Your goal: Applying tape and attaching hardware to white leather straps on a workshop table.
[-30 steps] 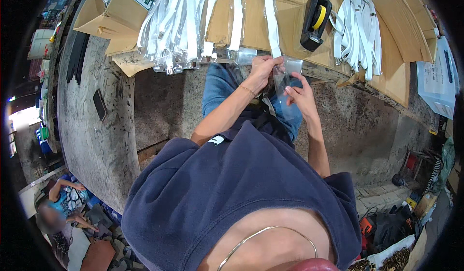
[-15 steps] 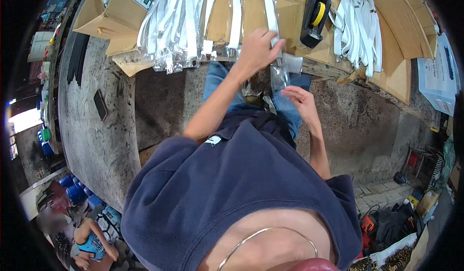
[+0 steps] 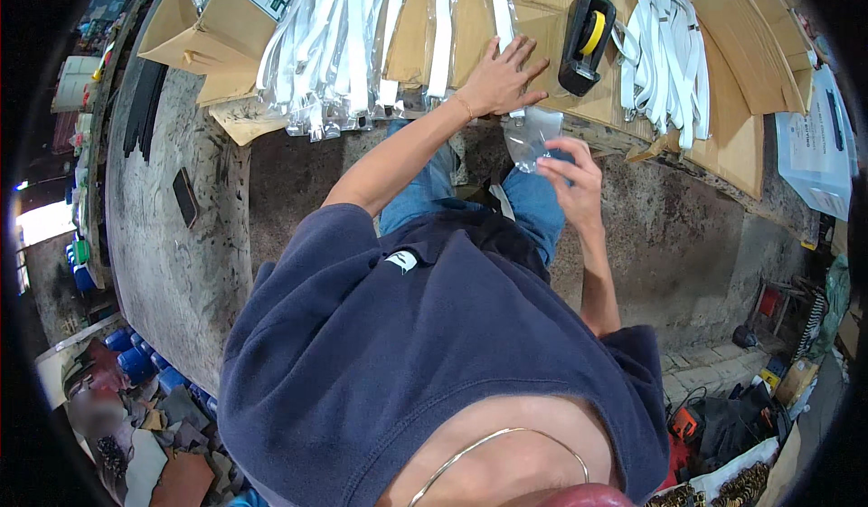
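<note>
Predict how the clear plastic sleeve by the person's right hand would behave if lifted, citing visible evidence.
The clear plastic sleeve is probably floppy: its loose end looks wrinkled near the right hand. It is likely light, since the film looks thin and see-through. Its glossy highlights suggest it may feel slippery.

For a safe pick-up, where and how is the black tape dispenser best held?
Probably grip the tape dispenser across its long sides, right hand coming from the near end: it is narrow, with white straps close on its right.
</note>
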Demonstrator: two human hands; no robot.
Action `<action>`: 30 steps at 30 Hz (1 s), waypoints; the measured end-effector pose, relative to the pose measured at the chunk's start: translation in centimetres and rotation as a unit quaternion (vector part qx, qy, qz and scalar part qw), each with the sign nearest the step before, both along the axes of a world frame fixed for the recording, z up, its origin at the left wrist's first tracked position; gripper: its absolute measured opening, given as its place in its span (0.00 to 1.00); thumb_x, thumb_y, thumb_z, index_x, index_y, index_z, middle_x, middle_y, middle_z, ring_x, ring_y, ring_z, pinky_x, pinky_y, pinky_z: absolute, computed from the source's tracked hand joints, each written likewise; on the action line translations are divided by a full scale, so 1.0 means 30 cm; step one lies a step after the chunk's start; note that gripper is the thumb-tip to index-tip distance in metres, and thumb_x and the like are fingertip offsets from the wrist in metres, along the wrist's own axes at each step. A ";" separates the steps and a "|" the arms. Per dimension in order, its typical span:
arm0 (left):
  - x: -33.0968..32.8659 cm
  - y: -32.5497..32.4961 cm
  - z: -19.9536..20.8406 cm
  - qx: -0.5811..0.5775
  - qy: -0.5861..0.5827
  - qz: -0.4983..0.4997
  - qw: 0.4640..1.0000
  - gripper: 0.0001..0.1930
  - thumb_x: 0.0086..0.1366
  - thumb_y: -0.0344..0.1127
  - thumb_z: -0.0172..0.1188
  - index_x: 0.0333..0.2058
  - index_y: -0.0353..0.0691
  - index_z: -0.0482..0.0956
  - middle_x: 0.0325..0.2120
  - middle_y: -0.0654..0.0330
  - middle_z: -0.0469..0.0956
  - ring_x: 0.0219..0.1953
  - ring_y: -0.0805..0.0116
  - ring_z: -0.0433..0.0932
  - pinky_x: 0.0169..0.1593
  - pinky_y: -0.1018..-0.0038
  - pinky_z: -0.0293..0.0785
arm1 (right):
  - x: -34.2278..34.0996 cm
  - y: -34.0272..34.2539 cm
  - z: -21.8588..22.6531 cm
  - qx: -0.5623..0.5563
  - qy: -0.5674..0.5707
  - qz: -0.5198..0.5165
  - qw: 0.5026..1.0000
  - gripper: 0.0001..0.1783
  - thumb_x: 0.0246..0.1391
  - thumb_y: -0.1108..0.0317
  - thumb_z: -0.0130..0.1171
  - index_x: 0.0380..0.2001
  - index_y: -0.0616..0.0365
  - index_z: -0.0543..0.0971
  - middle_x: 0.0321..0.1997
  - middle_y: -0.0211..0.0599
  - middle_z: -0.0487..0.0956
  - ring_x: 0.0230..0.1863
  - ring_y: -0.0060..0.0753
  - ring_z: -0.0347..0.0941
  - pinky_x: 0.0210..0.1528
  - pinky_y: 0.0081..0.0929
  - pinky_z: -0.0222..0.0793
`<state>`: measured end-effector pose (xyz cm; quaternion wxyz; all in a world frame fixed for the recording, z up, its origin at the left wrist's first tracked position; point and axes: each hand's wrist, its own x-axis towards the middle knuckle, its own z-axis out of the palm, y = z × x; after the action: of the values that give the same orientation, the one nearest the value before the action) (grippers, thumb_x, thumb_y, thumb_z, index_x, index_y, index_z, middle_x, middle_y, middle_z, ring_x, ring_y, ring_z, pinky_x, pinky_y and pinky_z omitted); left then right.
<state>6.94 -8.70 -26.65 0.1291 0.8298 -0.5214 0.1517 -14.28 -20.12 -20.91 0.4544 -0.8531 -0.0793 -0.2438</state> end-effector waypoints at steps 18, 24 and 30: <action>-0.217 0.216 0.092 0.113 0.102 -0.099 0.983 0.45 0.46 0.45 0.69 0.64 0.61 0.57 0.68 0.62 0.48 0.69 0.53 0.44 0.66 0.47 0.48 | -0.008 -0.048 -0.016 0.026 0.071 0.074 0.994 0.09 0.40 0.81 0.65 0.29 0.64 0.83 0.42 0.38 0.82 0.51 0.40 0.74 0.56 0.34 0.67; -0.233 0.221 0.092 0.077 0.086 -0.101 0.988 0.43 0.47 0.46 0.69 0.63 0.61 0.59 0.67 0.58 0.49 0.68 0.53 0.47 0.65 0.47 0.52 | 0.095 -0.044 0.028 0.117 0.131 0.039 0.984 0.08 0.52 0.75 0.60 0.36 0.63 0.82 0.37 0.38 0.82 0.39 0.28 0.77 0.45 0.24 0.70; -0.231 0.250 0.083 -0.233 0.305 0.035 0.923 0.35 0.50 0.35 0.67 0.57 0.42 0.64 0.55 0.49 0.65 0.58 0.50 0.65 0.59 0.63 0.64 | 0.340 -0.030 -0.026 0.147 0.181 -0.035 0.972 0.09 0.54 0.70 0.59 0.36 0.63 0.81 0.32 0.40 0.82 0.32 0.28 0.77 0.38 0.24 0.71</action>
<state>0.01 -1.20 -24.15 0.4658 0.8003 -0.3774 0.0127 -4.06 -21.02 -21.71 0.5727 -0.8093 0.0712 -0.1098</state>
